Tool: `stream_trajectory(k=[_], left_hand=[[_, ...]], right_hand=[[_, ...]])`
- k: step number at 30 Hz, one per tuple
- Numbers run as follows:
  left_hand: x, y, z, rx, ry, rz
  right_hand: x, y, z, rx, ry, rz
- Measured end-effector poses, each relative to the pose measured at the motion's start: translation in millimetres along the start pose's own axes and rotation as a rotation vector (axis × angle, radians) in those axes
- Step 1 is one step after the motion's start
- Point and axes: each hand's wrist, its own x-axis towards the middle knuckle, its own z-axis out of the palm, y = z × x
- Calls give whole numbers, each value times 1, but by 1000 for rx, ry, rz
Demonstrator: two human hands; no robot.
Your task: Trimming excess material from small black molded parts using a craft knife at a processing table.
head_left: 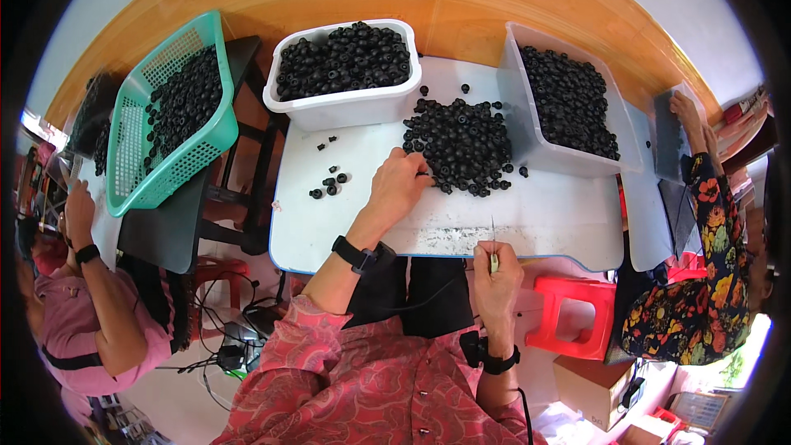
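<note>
A pile of small round black parts [461,144], which look like rubber or plastic, lies on the white table [346,214] in front of me. At its left edge is my left hand [400,189], fingers curled together around what looks like one small black part; the fingertips partly hide it. My right hand [497,284] is closed at the table's near edge. It grips the pale green handle of a thin pointed tool [494,262], whose narrow tip points away from me. Several loose black parts [331,183] lie left of my left hand.
Behind the pile stand a white tub [346,115] and a clear plastic bin [568,152], both full of black parts. A green basket [177,173] of them sits on a dark stool. People work on both sides. A red stool [573,317] and cables [218,354] are below.
</note>
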Motion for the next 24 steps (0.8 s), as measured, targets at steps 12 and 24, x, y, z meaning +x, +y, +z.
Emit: stream_trajectory(k=[12, 24], left_hand=[[-55, 5, -19, -1391, -276, -294], [-98, 24, 8, -1694, -342, -277]], right_hand=[[-5, -3, 5, 221, -72, 186], [-6, -24, 13, 563, -93, 106]])
